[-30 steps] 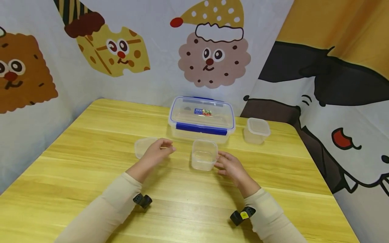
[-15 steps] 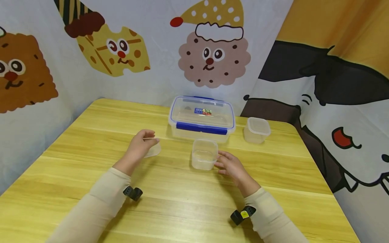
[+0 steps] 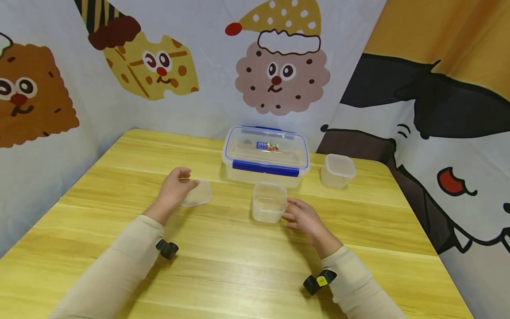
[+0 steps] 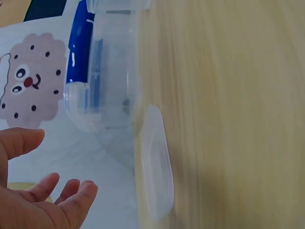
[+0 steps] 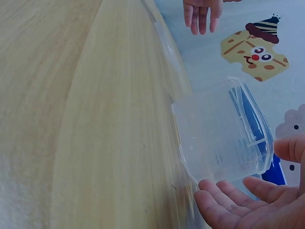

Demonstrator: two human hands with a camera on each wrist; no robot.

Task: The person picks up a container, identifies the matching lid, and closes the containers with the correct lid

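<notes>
My left hand (image 3: pixel 172 191) hovers at the left edge of a flat, translucent lid (image 3: pixel 200 193) on the table. In the left wrist view, its fingers are loosely spread and hold nothing, apart from the lid (image 4: pixel 158 164). A small clear square container (image 3: pixel 268 204) stands upright, without a lid, in the middle of the table. Beside its right wall is my right hand (image 3: pixel 304 221), fingers relaxed. In the right wrist view, those fingertips reach the wall of the container (image 5: pixel 217 133), while the thumb lies near the rim without gripping.
A large clear box (image 3: pixel 264 153) with a blue-edged lid and blue clasps stands behind the small container. Another small lidded container (image 3: pixel 338 172) sits at the back right. The wooden table (image 3: pixel 239 274) backs onto a printed cloth (image 3: pixel 215 106) with cartoon figures.
My left hand has drawn back to the left, leaving most of the lid uncovered. The right hand and the open container stay where they were.
</notes>
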